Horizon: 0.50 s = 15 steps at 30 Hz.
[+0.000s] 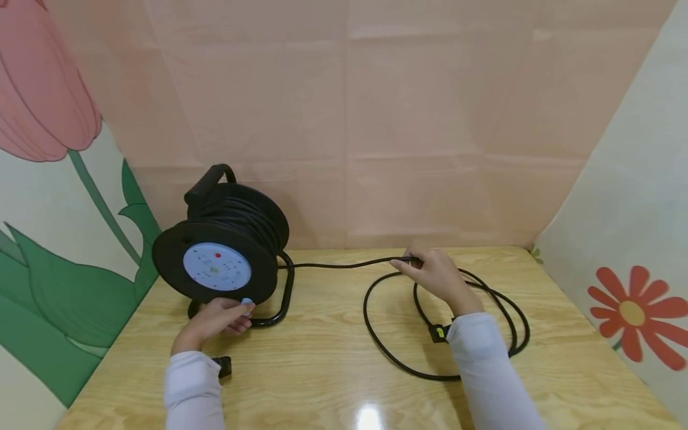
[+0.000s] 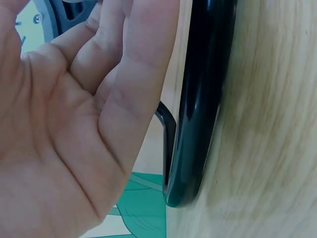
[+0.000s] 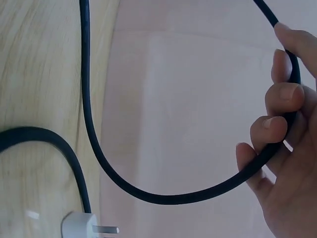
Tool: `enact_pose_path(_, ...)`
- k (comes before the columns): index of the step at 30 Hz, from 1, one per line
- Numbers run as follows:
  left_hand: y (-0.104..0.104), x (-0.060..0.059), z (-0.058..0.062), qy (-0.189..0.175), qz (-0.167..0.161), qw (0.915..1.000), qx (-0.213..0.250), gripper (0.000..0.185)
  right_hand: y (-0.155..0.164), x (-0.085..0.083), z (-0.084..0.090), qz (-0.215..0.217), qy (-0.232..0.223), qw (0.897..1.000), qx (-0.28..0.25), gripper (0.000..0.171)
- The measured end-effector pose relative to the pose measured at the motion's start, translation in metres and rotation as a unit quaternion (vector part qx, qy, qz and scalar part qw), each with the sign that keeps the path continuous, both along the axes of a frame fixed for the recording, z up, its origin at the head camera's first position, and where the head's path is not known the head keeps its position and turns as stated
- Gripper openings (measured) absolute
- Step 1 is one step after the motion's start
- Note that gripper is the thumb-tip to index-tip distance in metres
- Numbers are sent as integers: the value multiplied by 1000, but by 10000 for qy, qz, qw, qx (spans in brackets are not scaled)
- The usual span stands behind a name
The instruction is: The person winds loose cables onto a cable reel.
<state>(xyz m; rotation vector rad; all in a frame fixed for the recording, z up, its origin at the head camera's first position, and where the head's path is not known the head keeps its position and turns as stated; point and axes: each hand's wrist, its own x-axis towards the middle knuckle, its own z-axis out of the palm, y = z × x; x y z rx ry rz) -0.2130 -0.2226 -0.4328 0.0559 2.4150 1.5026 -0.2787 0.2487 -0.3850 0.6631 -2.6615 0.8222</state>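
A black cable reel [image 1: 166, 254] stands at the left of the table, its round pale-blue socket panel [image 1: 217, 266] facing me. At the lower edge of its disc, my left hand [image 1: 217, 322] pinches a small light-blue crank knob [image 1: 246, 302] between thumb and fingers. Black cable [image 1: 344, 265] runs almost straight from the reel to my right hand [image 1: 438, 278], whose fingers curl round it above the table. Beyond that hand the cable falls in loose loops, and its plug [image 3: 79, 225] shows metal pins in the right wrist view.
The reel's tubular black stand [image 1: 290, 292] curves out at its right side. A small black object [image 1: 224, 365] lies beside my left cuff. A pinkish sheet [image 1: 344, 119] hangs behind the wooden table [image 1: 312, 370], with flower-patterned panels left and right.
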Motion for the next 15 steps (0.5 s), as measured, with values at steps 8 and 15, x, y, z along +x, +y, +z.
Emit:
enact_pose_path(8,-6,3,-2,144,467,9985,-252,46,-1,1,-5,-10,-51,9997,-238,27)
enact_pose_path(15,-15,3,-8,247,754,9959,-433,47,-7,-1,-10,-552,367,9972,-348,32)
